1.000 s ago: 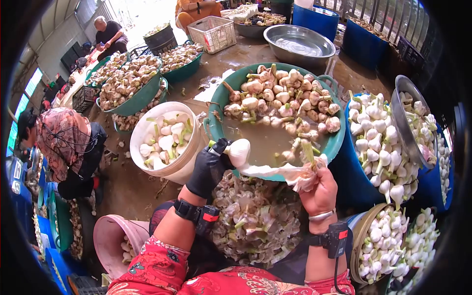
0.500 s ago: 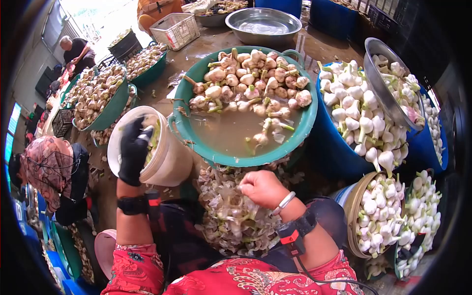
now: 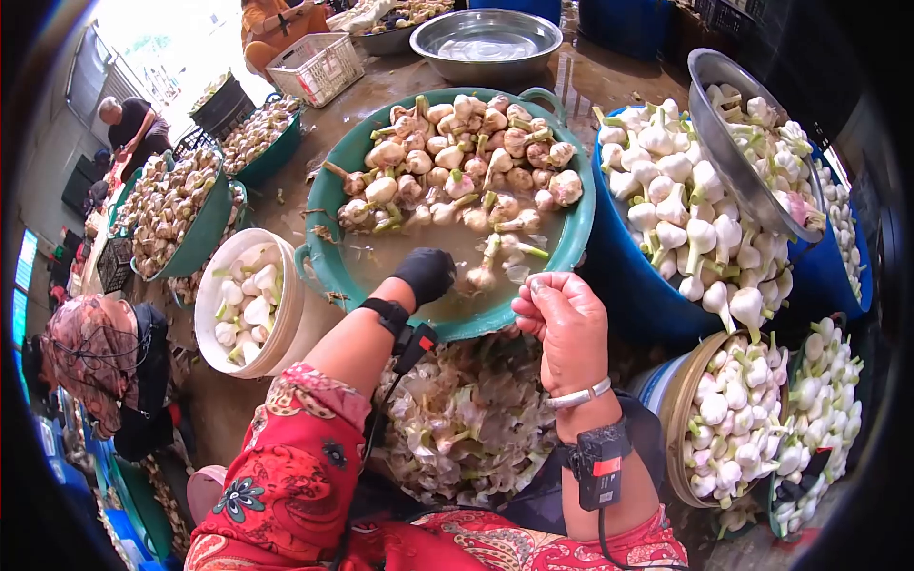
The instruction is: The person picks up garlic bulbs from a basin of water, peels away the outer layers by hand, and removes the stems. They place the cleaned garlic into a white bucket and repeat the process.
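At near rim of green tub: right hand, thumb and curled fingers pressed together. Over tub interior: gloved left hand, fingers indistinct; cannot tell whether pinching. Just beside, in water: garlic bulb, long axis running away from body, stem pointing far side.

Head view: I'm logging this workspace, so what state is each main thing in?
Green tub: upright, holding cloudy water and garlic.
Left hand: gloved, over the tub, grip hidden.
Right hand: bare, fingers curled.
White bucket: holding pale garlic.
Blue barrel: heaped with white garlic.
Right metal basin: tilted.
Far metal basin: upright.
Peelings: loosely heaped.
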Demonstrator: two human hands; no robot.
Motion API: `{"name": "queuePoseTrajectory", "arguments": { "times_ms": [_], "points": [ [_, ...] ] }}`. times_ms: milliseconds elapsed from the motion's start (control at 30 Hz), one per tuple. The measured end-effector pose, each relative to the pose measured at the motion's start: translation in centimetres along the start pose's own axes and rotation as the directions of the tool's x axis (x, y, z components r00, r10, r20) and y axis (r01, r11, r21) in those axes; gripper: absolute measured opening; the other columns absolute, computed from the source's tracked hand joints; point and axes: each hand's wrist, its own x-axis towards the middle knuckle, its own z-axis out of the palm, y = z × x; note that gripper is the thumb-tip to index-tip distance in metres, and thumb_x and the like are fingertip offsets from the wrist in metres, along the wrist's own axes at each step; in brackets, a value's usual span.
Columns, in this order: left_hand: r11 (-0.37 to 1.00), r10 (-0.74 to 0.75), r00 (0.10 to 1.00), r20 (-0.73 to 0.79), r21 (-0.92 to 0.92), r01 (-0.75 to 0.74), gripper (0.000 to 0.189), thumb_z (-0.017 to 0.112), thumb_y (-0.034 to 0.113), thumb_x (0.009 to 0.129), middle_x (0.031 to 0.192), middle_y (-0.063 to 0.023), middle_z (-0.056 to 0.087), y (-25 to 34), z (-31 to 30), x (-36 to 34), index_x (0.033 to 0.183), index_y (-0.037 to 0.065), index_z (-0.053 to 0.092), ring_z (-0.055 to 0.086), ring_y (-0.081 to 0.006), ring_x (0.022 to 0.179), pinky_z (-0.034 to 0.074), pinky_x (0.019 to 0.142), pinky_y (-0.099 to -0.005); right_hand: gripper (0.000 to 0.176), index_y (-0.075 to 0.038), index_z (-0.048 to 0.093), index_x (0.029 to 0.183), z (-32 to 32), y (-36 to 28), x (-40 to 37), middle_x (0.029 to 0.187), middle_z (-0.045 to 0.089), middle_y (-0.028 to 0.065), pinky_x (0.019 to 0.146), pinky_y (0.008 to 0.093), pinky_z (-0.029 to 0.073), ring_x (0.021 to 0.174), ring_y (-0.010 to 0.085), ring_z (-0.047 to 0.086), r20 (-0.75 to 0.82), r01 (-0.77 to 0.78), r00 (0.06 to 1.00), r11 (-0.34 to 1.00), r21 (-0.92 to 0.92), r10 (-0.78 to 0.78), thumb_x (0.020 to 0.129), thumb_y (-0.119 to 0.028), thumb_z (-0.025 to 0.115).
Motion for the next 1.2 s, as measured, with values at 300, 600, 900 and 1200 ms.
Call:
{"name": "queuePoseTrajectory", "arguments": {
  "times_ms": [300,600,900,1200],
  "points": [
    [0.181,-0.217,0.967,-0.134,-0.979,-0.095,0.02,0.058,0.007,0.086,0.08,-0.0016,0.063,4.0,-8.9,-15.0,0.104,0.001,0.066,0.056,-0.0086,0.071,0.047,0.066,-0.0237,0.063,-0.006,0.047,0.131,2.3,4.2,-1.1,0.115,0.056,0.0117,0.078,0.0248,0.05,0.089,0.0126,0.059,0.345,0.048,0.937,0.962,-0.268,0.05,0.074,0.004,0.069],
    [-0.316,-0.257,0.964,-0.068,-0.937,-0.15,0.033,0.06,0.017,0.09,0.097,-0.0051,0.063,5.8,-6.6,-18.2,0.118,0.0,0.058,0.061,-0.0127,0.08,0.051,0.075,-0.028,0.059,-0.004,0.05,0.126,4.0,6.4,-2.2,0.109,0.059,0.0025,0.085,0.0251,0.049,0.096,0.0099,0.058,0.513,0.14,0.856,0.983,-0.115,-0.062,0.072,0.011,0.065],
    [-0.383,-0.203,0.978,-0.047,-0.916,-0.123,0.029,0.061,0.012,0.089,0.093,-0.0064,0.064,4.6,-5.7,-18.1,0.114,-0.002,0.058,0.063,-0.0177,0.082,0.052,0.076,-0.0324,0.049,-0.002,0.049,0.123,3.6,7.1,-1.6,0.104,0.061,0.0056,0.076,0.0303,0.055,0.087,0.0153,0.063,0.45,-0.189,0.885,0.976,0.106,0.122,0.078,0.004,0.067],
    [-0.333,-0.238,0.971,-0.02,-0.938,-0.101,0.029,0.062,0.01,0.087,0.096,-0.0069,0.065,5.7,-6.6,-18.0,0.113,-0.003,0.059,0.063,-0.0159,0.083,0.052,0.076,-0.0297,0.054,0.0,0.048,0.125,3.7,7.0,-2.2,0.108,0.059,0.0047,0.083,0.0286,0.051,0.094,0.0138,0.059,0.466,0.057,0.884,0.998,-0.035,-0.034,0.076,0.005,0.069]
  ]
}}
